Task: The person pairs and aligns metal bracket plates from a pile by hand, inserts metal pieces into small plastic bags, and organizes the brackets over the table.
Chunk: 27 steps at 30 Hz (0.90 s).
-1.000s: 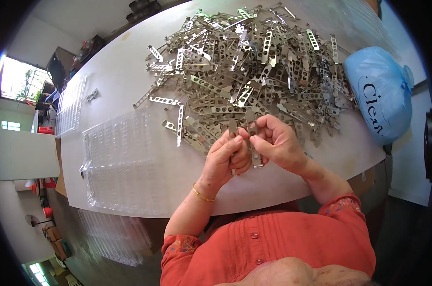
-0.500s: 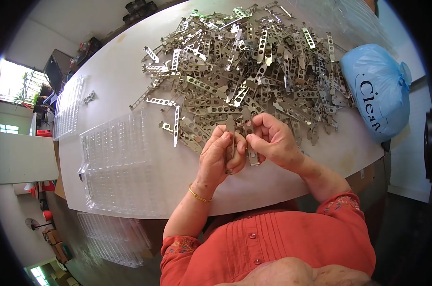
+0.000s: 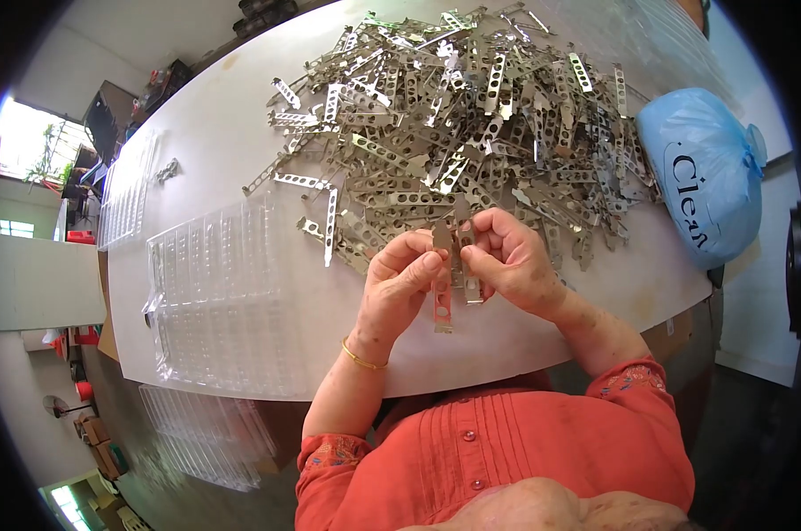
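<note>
My left hand (image 3: 405,279) pinches a flat metal bracket (image 3: 442,305) with round holes along it, hanging upright between thumb and fingers. Right beside it, my right hand (image 3: 515,265) grips a second perforated metal bracket (image 3: 473,285) by its upper part. The two strips stand nearly parallel, a short way apart. Just beyond my fingers lies a large heap of similar metal brackets (image 3: 400,165), tangled in all directions on the white table (image 3: 241,124).
Clear plastic trays (image 3: 214,301) lie on the table at the left, with more trays (image 3: 207,434) below its edge. A blue plastic bag (image 3: 701,177) marked "Clean" stands at the right. A small metal cluster (image 3: 167,170) sits near the far-left tray.
My left hand's fingers have opened out from a curl, and its bracket has turned from edge-on to show its holed face. The right hand keeps its bracket almost in place.
</note>
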### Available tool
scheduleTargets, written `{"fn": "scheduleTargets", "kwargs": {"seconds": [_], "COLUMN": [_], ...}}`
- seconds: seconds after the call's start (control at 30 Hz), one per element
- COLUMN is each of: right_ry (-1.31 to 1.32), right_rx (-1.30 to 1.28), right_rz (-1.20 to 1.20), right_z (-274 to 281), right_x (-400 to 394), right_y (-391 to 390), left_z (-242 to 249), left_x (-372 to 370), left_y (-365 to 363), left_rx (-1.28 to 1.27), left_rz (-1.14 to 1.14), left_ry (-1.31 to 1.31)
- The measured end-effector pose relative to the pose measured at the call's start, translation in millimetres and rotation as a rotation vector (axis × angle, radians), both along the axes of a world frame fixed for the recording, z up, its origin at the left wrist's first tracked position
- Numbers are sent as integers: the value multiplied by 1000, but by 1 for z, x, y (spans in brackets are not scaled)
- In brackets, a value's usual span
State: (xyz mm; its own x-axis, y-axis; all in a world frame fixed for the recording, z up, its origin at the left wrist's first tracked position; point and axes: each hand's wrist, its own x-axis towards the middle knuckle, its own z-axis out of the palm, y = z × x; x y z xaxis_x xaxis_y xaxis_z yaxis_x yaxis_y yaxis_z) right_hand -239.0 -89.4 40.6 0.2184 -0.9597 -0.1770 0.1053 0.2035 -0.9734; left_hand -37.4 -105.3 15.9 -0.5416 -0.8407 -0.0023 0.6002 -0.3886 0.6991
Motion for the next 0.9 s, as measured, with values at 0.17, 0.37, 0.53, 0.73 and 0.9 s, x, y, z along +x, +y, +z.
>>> {"fn": "scheduleTargets", "kwargs": {"seconds": [0.17, 0.37, 0.53, 0.73, 0.9], "right_ry": [-1, -24, -19, 29, -26], "right_rx": [-6, -27, -52, -122, -127], "right_rz": [30, 17, 26, 78, 19], "right_z": [1, 4, 1, -3, -8], "right_x": [-1, 1, 2, 0, -1], "right_y": [0, 0, 1, 4, 1], "left_z": [0, -4, 1, 0, 1], "left_x": [0, 1, 0, 0, -3], "left_y": [-1, -2, 1, 0, 0], "left_rx": [120, 105, 142, 133, 4], "left_rz": [34, 6, 2, 1, 97], "left_ry": [-10, -21, -59, -118, -159]}}
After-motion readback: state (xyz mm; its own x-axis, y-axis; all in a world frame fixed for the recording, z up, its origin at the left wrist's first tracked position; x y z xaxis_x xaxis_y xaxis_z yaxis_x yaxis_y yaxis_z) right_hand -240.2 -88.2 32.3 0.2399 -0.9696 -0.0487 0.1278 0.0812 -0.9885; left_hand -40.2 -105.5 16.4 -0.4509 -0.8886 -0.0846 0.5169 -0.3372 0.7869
